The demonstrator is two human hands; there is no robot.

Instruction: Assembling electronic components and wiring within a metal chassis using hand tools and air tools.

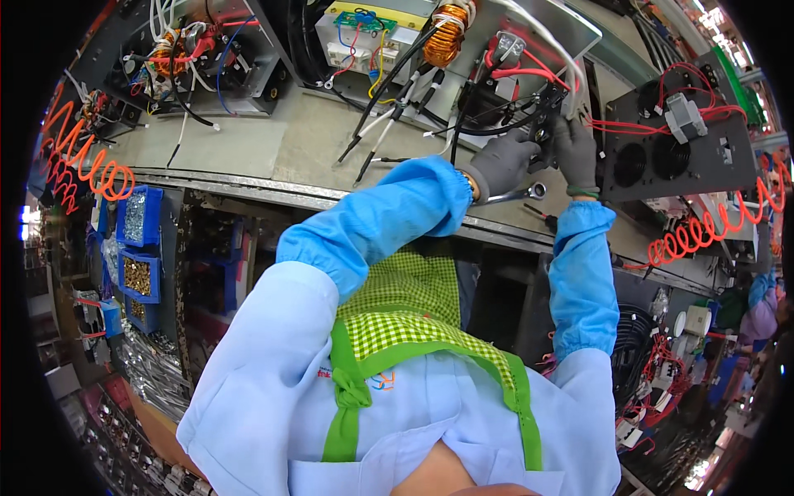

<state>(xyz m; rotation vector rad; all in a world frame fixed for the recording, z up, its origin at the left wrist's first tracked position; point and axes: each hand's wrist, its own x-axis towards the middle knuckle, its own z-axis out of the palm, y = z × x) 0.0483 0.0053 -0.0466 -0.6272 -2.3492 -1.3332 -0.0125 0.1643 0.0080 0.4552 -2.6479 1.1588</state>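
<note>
Both my hands wear grey gloves and meet at the front right of an opened electrical unit on the bench. My left hand (501, 161) has its fingers closed on a small black part (542, 134) with round openings. Against the other side of that part, my right hand (576, 153) is closed just under thick white cables (571, 83); what its fingers hold is hidden. A wrench (536, 191) shows beside my left wrist, its other end hidden behind the sleeve. Behind my hands, red wires (529, 74) and black cables run into the unit, near a copper coil (447, 35).
To the right a black fan panel (674, 161) carries a grey component and red wires. Another opened unit (207, 66) stands at the left. Orange coiled hoses (112, 180) hang at both sides. Blue bins (139, 215) of small hardware sit below the bench edge (314, 192).
</note>
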